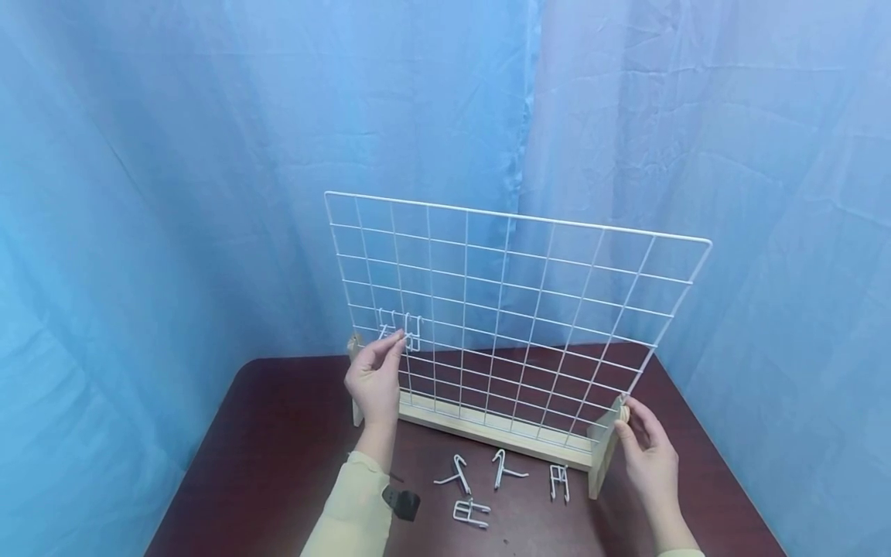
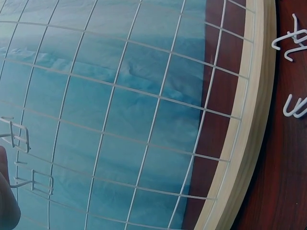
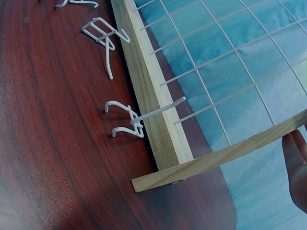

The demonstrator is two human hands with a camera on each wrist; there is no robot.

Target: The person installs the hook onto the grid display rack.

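Observation:
My left hand (image 1: 376, 379) is raised at the left part of a white wire grid panel (image 1: 511, 215), thumb and forefinger pinched together at the prong of a white wire hook (image 1: 418, 333). Just left of it, a second white hook (image 1: 381, 316) sits against the grid, partly hidden by the fingers. In the left wrist view both hooks show at the left edge, beside the fingertips (image 2: 7, 206). My right hand (image 1: 650, 456) grips the top of the wooden end piece (image 1: 604, 449) at the stand's right side, thumb in front.
Several loose white hooks lie before the stand, including a double-pronged hook (image 1: 559, 481) near its right end and another hook (image 1: 472, 512) closer to me. A wooden crossbar (image 1: 487, 432) runs under the grid on the dark red table (image 1: 278, 449). Blue curtains (image 1: 209, 155) surround it.

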